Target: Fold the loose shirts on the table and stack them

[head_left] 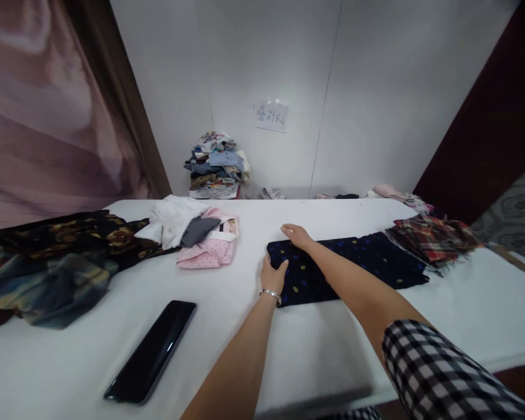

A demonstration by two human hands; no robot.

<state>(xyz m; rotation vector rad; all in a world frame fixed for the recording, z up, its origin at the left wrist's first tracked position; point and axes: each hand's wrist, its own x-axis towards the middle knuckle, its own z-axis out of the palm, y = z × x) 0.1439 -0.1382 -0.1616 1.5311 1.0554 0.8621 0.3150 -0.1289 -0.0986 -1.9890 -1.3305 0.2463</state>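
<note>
A dark navy cloth (328,268) with blue and yellow spots lies folded into a long strip across the white table. At its near left end is my left hand (273,275), wearing a silver bracelet. Its thumb rests over the cloth and its fingers lie along the outer edge, spread apart in a V. My right hand (296,235) is at the far left corner of the same cloth, fingers stretched out to the left. The right forearm crosses over the cloth and hides part of it.
A phone (151,353) lies at the near left. Pink dotted and white clothes (205,251) are bunched beyond it, with dark patterned fabric (114,239) further left. A plaid cloth (437,239) touches the navy one's right end. A clothes pile (216,166) stands by the wall.
</note>
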